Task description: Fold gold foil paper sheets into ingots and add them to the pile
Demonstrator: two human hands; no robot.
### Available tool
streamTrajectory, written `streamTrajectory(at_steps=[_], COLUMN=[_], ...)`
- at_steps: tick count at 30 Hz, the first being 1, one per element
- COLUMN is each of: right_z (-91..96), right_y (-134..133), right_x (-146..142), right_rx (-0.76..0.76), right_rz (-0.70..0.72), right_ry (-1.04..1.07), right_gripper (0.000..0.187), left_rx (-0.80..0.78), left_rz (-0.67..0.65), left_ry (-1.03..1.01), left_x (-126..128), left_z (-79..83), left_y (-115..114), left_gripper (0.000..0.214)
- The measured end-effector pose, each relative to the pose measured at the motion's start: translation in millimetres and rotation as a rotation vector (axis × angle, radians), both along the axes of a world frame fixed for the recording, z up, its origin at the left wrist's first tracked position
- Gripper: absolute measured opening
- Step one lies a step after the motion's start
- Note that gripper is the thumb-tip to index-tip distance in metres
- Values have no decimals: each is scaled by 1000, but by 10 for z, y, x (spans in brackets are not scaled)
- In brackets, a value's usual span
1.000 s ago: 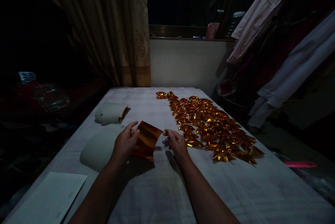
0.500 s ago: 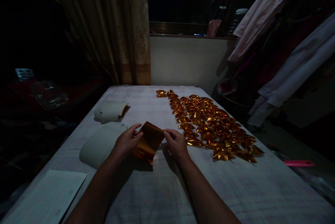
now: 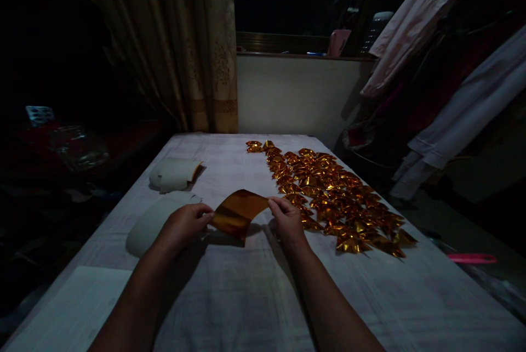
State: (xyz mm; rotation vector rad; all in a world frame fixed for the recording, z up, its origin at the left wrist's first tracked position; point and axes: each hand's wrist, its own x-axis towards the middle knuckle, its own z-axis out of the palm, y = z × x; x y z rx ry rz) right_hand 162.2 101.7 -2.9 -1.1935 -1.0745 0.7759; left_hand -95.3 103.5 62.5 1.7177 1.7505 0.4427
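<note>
A shiny gold foil sheet (image 3: 237, 213) hangs curved just above the cloth-covered table (image 3: 263, 297), held by both hands. My left hand (image 3: 184, 225) pinches its left edge and my right hand (image 3: 287, 219) pinches its upper right corner. To the right of my right hand lies a long spread of several folded gold foil pieces (image 3: 332, 196). Left of my left hand sits a curled stack of pale sheets (image 3: 154, 220), with a second curled stack (image 3: 173, 174) farther back.
A white paper (image 3: 74, 308) lies at the table's near left corner. A curtain (image 3: 181, 39) hangs behind the table, beside a dark window with a sill. Clothes (image 3: 452, 78) hang at the right. A pink object (image 3: 470, 257) lies low at the right.
The foil sheet has swung from hanging nearly upright to lying flatter and stretched wide. My hands have drawn apart, the left one lower, and my right hand, at first off the sheet, now grips it.
</note>
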Motion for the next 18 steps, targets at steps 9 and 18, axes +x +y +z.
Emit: streamTrajectory(at_steps=[9, 18], right_z=[184, 356], right_y=[-86, -170], right_x=[122, 413], right_rx=[-71, -83], right_rz=[217, 719], right_ry=[20, -332], right_gripper=[31, 19], left_rx=[-27, 18], left_rz=[146, 116], left_ry=[-342, -538], left_x=[106, 28], left_z=[-47, -174], left_y=[35, 47], left_gripper=[35, 43])
